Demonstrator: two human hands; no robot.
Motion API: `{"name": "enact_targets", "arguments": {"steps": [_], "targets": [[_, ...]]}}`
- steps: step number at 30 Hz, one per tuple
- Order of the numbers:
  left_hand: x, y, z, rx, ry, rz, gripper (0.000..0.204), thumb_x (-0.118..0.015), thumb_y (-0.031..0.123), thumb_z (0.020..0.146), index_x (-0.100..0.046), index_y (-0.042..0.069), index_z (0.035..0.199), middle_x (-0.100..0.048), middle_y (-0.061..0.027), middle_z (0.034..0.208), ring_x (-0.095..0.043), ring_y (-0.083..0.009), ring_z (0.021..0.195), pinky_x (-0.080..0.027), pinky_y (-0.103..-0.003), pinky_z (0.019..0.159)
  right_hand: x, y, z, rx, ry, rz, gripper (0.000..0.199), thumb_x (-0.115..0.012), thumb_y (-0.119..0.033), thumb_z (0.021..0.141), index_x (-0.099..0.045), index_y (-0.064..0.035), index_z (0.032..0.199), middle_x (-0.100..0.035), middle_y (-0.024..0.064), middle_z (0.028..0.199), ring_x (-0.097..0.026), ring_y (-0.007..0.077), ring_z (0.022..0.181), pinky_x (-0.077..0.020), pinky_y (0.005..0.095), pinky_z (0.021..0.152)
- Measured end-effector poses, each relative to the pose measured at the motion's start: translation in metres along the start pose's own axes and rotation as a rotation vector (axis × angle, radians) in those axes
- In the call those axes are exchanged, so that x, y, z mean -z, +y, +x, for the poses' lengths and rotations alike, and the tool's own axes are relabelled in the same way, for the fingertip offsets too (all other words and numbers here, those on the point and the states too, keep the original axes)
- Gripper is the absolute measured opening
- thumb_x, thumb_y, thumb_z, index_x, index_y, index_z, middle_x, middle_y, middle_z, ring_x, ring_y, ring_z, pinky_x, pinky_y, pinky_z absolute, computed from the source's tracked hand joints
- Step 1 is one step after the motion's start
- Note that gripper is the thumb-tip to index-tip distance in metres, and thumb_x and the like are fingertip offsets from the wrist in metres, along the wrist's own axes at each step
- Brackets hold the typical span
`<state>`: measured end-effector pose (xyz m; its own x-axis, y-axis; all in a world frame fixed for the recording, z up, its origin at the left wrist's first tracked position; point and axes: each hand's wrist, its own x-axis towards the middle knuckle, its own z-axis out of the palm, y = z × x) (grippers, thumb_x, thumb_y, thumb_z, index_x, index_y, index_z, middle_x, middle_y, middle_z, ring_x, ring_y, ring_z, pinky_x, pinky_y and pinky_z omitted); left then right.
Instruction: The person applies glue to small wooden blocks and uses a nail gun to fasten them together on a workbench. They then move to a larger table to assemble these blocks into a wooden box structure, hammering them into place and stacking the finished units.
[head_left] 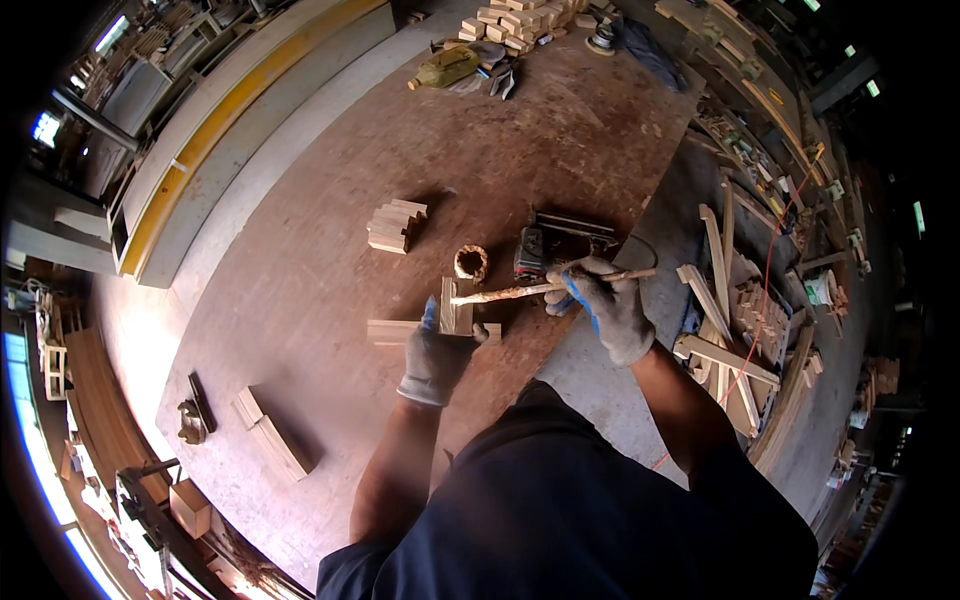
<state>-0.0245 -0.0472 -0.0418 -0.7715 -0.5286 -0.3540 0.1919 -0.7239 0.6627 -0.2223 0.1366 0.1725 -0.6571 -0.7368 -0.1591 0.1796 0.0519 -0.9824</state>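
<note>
My left hand [436, 360], in a grey and blue work glove, grips a short upright-lying wooden block [462, 317] between thumb and fingers, the index finger stretched along its left side. Crosswise under it lies a longer wooden strip [390, 332]. My right hand [612, 315], gloved alike, is closed round a thin, crusted wooden stick [508, 292]. The stick's pale tip rests at or just above the block's face; which, I cannot tell. Just beyond stands a round, crusted, open pot [470, 263], with a dark device with a red part [530, 254] to its right.
Stacked wooden pieces [396, 226] lie farther left, and two more strips [272, 433] at the near left by a dark clamp-like tool [195, 410]. A block pile [520, 22] and a greenish bag [446, 68] occupy the far end. Loose timber [730, 350] fills the right.
</note>
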Motion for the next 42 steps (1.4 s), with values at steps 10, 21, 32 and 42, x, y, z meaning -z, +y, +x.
{"name": "enact_targets", "arguments": {"steps": [10, 21, 32, 42], "targets": [[-0.01, 0.009, -0.007, -0.028, 0.006, 0.19, 0.052, -0.051, 0.051, 0.114, -0.066, 0.007, 0.137, -0.074, -0.0143, 0.118, -0.07, -0.0291, 0.104, -0.057, -0.047, 0.088, -0.004, -0.008, -0.002, 0.018, 0.029, -0.054, 0.025, -0.057, -0.013, 0.113, -0.071, 0.0059, 0.121, -0.078, 0.0152, 0.104, -0.076, 0.0194, 0.087, -0.0633, 0.033, 0.083], [-0.006, 0.004, -0.009, -0.154, 0.106, 0.608, 0.055, -0.049, 0.051, 0.115, -0.066, 0.005, 0.138, -0.074, -0.0158, 0.115, -0.07, -0.0303, 0.098, -0.057, -0.046, 0.087, 0.0, 0.002, 0.0, 0.045, 0.007, -0.094, 0.022, -0.06, -0.011, 0.112, -0.072, 0.0057, 0.121, -0.078, 0.0132, 0.102, -0.076, 0.0166, 0.089, -0.0636, 0.0307, 0.082], [-0.027, 0.019, -0.015, -0.23, 0.064, 0.648, 0.053, -0.045, 0.049, 0.116, -0.067, 0.005, 0.133, -0.074, -0.0158, 0.111, -0.07, -0.0305, 0.092, -0.057, -0.045, 0.082, 0.004, -0.01, -0.004, 0.101, -0.073, -0.106, 0.017, -0.063, -0.003, 0.108, -0.074, 0.0059, 0.117, -0.077, 0.0125, 0.101, -0.073, 0.015, 0.091, -0.0622, 0.0297, 0.086], [-0.043, 0.033, -0.016, -0.309, 0.039, 0.807, 0.047, -0.042, 0.044, 0.117, -0.064, 0.007, 0.134, -0.073, -0.0126, 0.11, -0.068, -0.0279, 0.092, -0.056, -0.044, 0.082, 0.004, -0.007, -0.003, 0.382, -0.133, -0.355, 0.012, -0.068, 0.0, 0.102, -0.076, 0.0049, 0.11, -0.079, 0.0142, 0.1, -0.076, 0.0168, 0.091, -0.0637, 0.0313, 0.081]]}}
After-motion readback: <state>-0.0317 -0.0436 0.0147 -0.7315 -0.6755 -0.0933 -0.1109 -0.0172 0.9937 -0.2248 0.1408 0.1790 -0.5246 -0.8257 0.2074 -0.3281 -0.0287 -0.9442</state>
